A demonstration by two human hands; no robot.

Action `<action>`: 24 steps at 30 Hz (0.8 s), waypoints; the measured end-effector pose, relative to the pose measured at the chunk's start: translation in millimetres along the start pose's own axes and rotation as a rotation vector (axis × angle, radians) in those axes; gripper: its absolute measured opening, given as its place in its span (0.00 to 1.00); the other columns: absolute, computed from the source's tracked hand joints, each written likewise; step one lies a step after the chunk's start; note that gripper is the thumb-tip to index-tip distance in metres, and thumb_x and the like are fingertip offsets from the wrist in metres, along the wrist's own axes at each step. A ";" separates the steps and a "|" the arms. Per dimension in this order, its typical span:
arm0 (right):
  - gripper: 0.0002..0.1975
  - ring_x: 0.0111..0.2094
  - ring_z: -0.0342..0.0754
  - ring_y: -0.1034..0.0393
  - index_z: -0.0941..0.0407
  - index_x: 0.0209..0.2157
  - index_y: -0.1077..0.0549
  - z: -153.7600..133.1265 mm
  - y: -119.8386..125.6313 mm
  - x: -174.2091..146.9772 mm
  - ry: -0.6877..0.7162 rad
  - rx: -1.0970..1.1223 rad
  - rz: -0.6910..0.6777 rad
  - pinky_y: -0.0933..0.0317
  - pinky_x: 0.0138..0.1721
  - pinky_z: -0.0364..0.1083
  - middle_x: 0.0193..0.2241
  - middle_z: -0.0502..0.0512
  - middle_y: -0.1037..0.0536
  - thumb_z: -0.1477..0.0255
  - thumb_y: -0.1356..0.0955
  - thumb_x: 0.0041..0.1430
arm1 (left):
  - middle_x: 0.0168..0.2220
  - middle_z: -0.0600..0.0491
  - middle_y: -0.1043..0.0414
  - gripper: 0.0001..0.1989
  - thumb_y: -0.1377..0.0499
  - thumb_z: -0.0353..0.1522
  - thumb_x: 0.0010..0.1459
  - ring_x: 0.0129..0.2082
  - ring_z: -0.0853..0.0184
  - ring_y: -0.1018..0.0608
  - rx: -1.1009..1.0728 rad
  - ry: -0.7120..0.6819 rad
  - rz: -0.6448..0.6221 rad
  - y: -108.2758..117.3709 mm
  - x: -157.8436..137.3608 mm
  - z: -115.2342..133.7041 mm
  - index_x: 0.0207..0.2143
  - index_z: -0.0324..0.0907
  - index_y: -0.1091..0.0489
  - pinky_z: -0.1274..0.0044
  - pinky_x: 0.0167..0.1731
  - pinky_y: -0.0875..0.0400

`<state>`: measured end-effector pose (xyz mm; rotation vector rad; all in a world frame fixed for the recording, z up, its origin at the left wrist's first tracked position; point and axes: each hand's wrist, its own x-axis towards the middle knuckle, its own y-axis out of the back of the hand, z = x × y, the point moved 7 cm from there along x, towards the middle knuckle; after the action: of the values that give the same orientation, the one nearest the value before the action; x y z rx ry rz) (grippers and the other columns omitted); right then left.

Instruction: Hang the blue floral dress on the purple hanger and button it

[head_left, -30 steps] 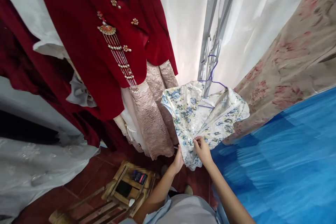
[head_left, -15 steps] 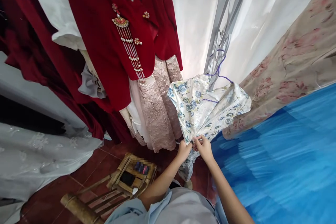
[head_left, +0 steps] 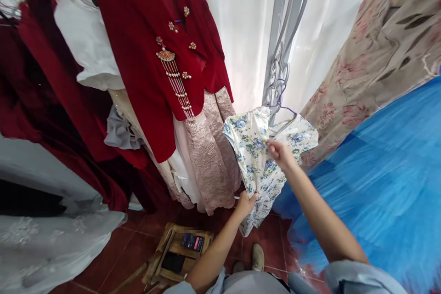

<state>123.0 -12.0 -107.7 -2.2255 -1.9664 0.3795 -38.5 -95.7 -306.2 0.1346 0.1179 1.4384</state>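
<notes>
A white dress with blue flowers [head_left: 257, 135] hangs on a purple wire hanger [head_left: 284, 103] from a grey metal stand [head_left: 279, 46]. My left hand [head_left: 247, 203] pinches the dress low on its left side, near the waist. Higher up, my right hand [head_left: 280, 152] has its fingers closed on the front edge by the neckline. The two front edges lie close together below the neck. The lower part of the dress falls towards the floor beneath my left hand.
Left of the dress hang a red jacket [head_left: 151, 55] with beaded ornaments and a pink brocade skirt [head_left: 215, 161]. A bamboo chair [head_left: 165, 257] bearing a phone [head_left: 193, 242] stands below. Blue tulle [head_left: 372, 174] and a beige floral garment [head_left: 354, 78] fill the right side.
My right hand has moved up from beside my left hand at the waist to the neckline, bringing the front edge across. My left hand stays low on the dress. The view has shifted.
</notes>
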 end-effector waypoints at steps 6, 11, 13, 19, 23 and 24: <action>0.07 0.14 0.34 0.56 0.58 0.25 0.32 -111.6 -17.6 47.3 0.180 0.106 -0.005 0.64 0.13 0.37 0.16 0.42 0.39 0.71 0.31 0.53 | 0.48 0.43 0.20 0.16 0.38 0.34 0.53 0.51 0.51 0.21 -0.063 -0.008 -0.096 -12.6 4.6 -2.5 0.43 0.38 0.23 0.65 0.57 0.31; 0.10 0.15 0.37 0.49 0.57 0.27 0.30 -106.4 -9.2 28.7 0.290 -0.028 0.071 0.56 0.15 0.38 0.15 0.44 0.35 0.66 0.29 0.52 | 0.60 0.37 0.34 0.34 0.34 0.39 0.54 0.62 0.52 0.31 -0.023 -0.190 0.383 55.1 30.6 64.1 0.60 0.38 0.38 0.62 0.62 0.38; 0.10 0.15 0.38 0.48 0.56 0.27 0.29 -102.0 -6.1 22.7 0.333 -0.089 0.075 0.54 0.16 0.39 0.15 0.44 0.34 0.65 0.28 0.52 | 0.64 0.37 0.41 0.32 0.41 0.42 0.62 0.66 0.56 0.37 0.066 -0.460 0.540 82.5 43.9 140.4 0.64 0.40 0.44 0.63 0.64 0.41; 0.13 0.15 0.39 0.47 0.55 0.23 0.31 -107.1 -1.2 20.9 0.454 -0.196 0.076 0.52 0.17 0.40 0.14 0.44 0.34 0.63 0.29 0.55 | 0.50 0.44 0.26 0.15 0.50 0.38 0.69 0.54 0.58 0.27 0.538 -0.906 -0.071 28.3 119.7 344.1 0.49 0.42 0.27 0.66 0.57 0.35; 0.14 0.14 0.38 0.46 0.55 0.20 0.32 -108.4 3.8 22.0 0.510 -0.271 0.060 0.52 0.17 0.41 0.13 0.45 0.33 0.65 0.30 0.54 | 0.31 0.50 0.26 0.14 0.49 0.30 0.65 0.35 0.63 0.25 0.700 -0.830 -0.389 -20.1 151.0 370.2 0.31 0.38 0.26 0.72 0.41 0.32; 0.13 0.14 0.38 0.46 0.56 0.20 0.31 -105.7 5.9 23.0 0.511 -0.281 0.062 0.53 0.18 0.41 0.12 0.45 0.33 0.65 0.30 0.54 | 0.29 0.51 0.27 0.14 0.49 0.29 0.63 0.33 0.64 0.26 0.705 -0.826 -0.397 -25.4 154.4 370.5 0.30 0.37 0.27 0.73 0.39 0.33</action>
<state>161.2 15.9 -10.2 -2.2438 -1.7544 -0.4480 66.1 46.3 55.2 1.1965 -0.0355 0.8048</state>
